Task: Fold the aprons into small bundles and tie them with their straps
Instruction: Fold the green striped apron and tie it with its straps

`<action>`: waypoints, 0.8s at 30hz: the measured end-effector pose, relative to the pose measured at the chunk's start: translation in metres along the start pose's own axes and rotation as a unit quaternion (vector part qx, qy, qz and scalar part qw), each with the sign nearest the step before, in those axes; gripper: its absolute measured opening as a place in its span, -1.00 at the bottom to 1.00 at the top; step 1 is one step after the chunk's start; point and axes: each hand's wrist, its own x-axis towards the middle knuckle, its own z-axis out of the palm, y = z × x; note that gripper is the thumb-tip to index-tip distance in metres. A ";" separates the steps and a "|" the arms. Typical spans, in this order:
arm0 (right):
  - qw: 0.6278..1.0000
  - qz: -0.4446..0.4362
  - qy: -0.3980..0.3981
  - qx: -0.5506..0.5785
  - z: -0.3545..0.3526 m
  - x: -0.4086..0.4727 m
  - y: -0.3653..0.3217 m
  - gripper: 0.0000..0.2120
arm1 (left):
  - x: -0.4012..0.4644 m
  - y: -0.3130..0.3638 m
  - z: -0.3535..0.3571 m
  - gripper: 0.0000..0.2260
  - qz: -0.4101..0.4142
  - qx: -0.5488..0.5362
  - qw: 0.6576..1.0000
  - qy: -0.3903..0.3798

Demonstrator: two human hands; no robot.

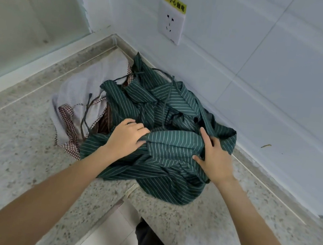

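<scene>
Heaped in the corner of the speckled stone counter point(17, 154): a crumpled dark green apron with thin white stripes point(171, 103), no clear long axis, near edge spilling over the counter's inner corner. Just left, partly beneath: a pale grey apron with red-checked trim point(77, 94). Thin dark straps point(166, 100) looped across the top. Tiled wall point(288, 67) close behind; open counter to left and right. Left hand point(127, 138) gripping a fold, fingers curled; right hand point(214, 156) pinching the bunched fabric, thumb spread; both forearms extended forward.

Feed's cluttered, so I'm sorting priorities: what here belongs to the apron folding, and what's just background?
Job:
green striped apron, gripped by left hand and right hand
its dark straps
pale apron with checked trim

Background:
wall socket
yellow warning sticker
speckled countertop
</scene>
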 end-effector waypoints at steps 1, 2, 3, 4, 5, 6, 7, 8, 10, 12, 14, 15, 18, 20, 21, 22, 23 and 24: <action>1.000 -0.001 0.014 0.001 -0.002 -0.004 -0.002 -0.29 | -0.005 0.004 -0.006 -0.65 -0.002 -0.017 1.000 0.019; 0.999 -0.013 0.045 0.010 -0.004 -0.009 -0.003 -0.38 | -0.010 0.008 -0.014 -0.65 -0.004 -0.032 0.999 0.034; 0.995 -0.037 0.090 0.016 -0.007 -0.015 -0.004 -0.50 | -0.013 0.011 -0.021 -0.65 -0.008 -0.046 0.998 0.047; 0.989 -0.057 0.139 0.012 -0.010 -0.026 -0.005 -0.62 | -0.018 0.015 -0.031 -0.66 -0.011 -0.057 0.997 0.056; 0.980 -0.072 0.188 0.004 -0.013 -0.036 -0.005 -0.71 | -0.023 0.018 -0.041 -0.66 -0.012 -0.067 0.996 0.066; 0.970 -0.088 0.228 0.006 -0.017 -0.044 -0.004 -0.75 | -0.027 0.020 -0.049 -0.66 -0.013 -0.076 0.994 0.074; 0.962 -0.105 0.252 0.020 -0.021 -0.055 -0.004 -0.77 | -0.033 0.022 -0.059 -0.66 -0.012 -0.085 0.993 0.081; 0.956 -0.116 0.267 0.035 -0.026 -0.065 -0.004 -0.77 | -0.038 0.024 -0.067 -0.65 -0.010 -0.090 0.992 0.088; 0.950 -0.131 0.279 0.049 -0.034 -0.086 -0.006 -0.76 | -0.051 0.029 -0.081 -0.62 -0.001 -0.097 0.990 0.100; 0.950 -0.139 0.274 0.053 -0.036 -0.108 -0.003 -0.79 | -0.065 0.033 -0.090 -0.59 0.016 -0.092 0.990 0.106; 0.952 -0.132 0.269 0.053 -0.036 -0.134 -0.002 -0.84 | -0.082 0.041 -0.098 -0.62 0.037 -0.085 0.989 0.116; 0.952 -0.131 0.272 0.049 -0.035 -0.153 -0.003 -0.84 | -0.095 0.048 -0.101 -0.65 0.048 -0.085 0.988 0.117; 0.948 -0.128 0.287 0.048 -0.030 -0.188 -0.004 -0.83 | -0.120 0.067 -0.106 -0.72 0.041 -0.108 0.987 0.112; 0.953 -0.113 0.274 0.064 -0.023 -0.211 -0.006 -0.83 | -0.141 0.080 -0.106 -0.77 0.030 -0.133 0.986 0.096; 0.955 -0.109 0.268 0.072 -0.020 -0.225 -0.007 -0.85 | -0.152 0.087 -0.107 -0.78 0.027 -0.140 0.986 0.086; 0.958 -0.109 0.255 0.080 -0.017 -0.235 -0.007 -0.87 | -0.161 0.094 -0.106 -0.80 0.019 -0.147 0.987 0.068; 0.962 -0.110 0.232 0.097 -0.014 -0.248 -0.010 -0.86 | -0.171 0.102 -0.106 -0.81 0.007 -0.158 0.986 0.050; 0.967 -0.104 0.201 0.117 -0.012 -0.258 -0.012 -0.84 | -0.178 0.108 -0.106 -0.83 -0.007 -0.169 0.985 0.031</action>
